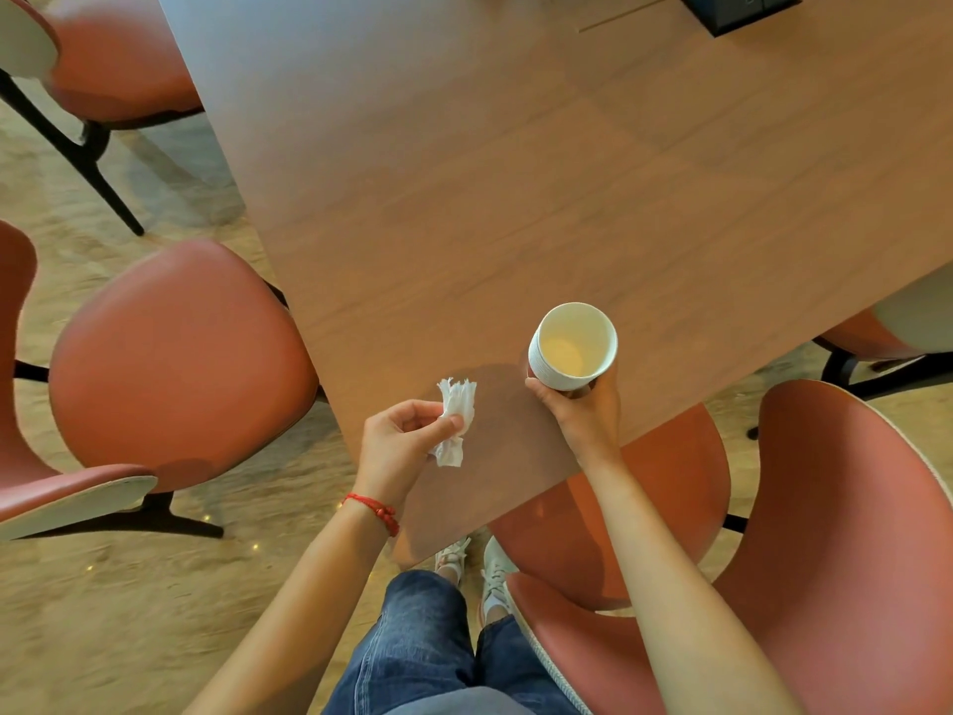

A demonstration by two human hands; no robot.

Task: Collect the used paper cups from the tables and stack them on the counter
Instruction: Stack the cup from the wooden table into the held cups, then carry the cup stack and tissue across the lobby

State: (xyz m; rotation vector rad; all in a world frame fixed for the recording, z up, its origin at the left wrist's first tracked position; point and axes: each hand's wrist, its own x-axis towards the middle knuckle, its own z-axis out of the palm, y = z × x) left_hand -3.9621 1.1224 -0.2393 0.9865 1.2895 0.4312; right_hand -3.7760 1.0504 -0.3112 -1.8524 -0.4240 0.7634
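A white ribbed paper cup [572, 345] is held upright above the near corner of the wooden table [515, 198], and its inside looks empty. My right hand [580, 407] grips the cup from below, around its base. My left hand [399, 441] is to the left of it, over the table's near edge, pinching a crumpled white tissue [456, 420] between thumb and fingers. A red bead bracelet [374, 510] sits on my left wrist.
Reddish-brown chairs stand around the table: one on the left [175, 358], one far left [118, 54], one at the lower right [825, 534] and one tucked under the table corner [665, 487]. A black power socket box [740, 10] lies at the table's far right. My legs and shoes show below.
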